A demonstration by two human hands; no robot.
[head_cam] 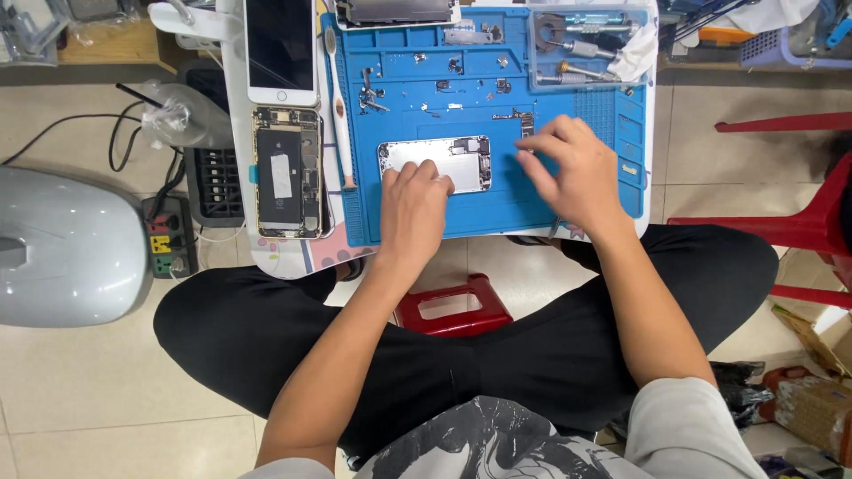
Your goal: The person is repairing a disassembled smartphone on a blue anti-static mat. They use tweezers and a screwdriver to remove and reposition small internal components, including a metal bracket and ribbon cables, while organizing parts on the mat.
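Blue rubbery mat [426, 222], left hand [413, 208] pressing metal phone shell [435, 162], right hand [572, 173] loose, empty.

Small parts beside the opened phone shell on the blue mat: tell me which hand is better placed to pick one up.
Probably the right hand: its fingertips hover by the small parts, right of the phone shell. The left hand rests on the shell's lower edge.

Upper left of centre: white-framed phone [281, 49] lying face up, its rectangular screen [280, 43] dark and blank. Directly below it, an opened phone body [287, 171] with a pale rectangular label [281, 175] on its black battery. Upper left: crumpled clear plastic bag [182, 117]. Lower right corner: brown cardboard package [812, 404], partly cut off.
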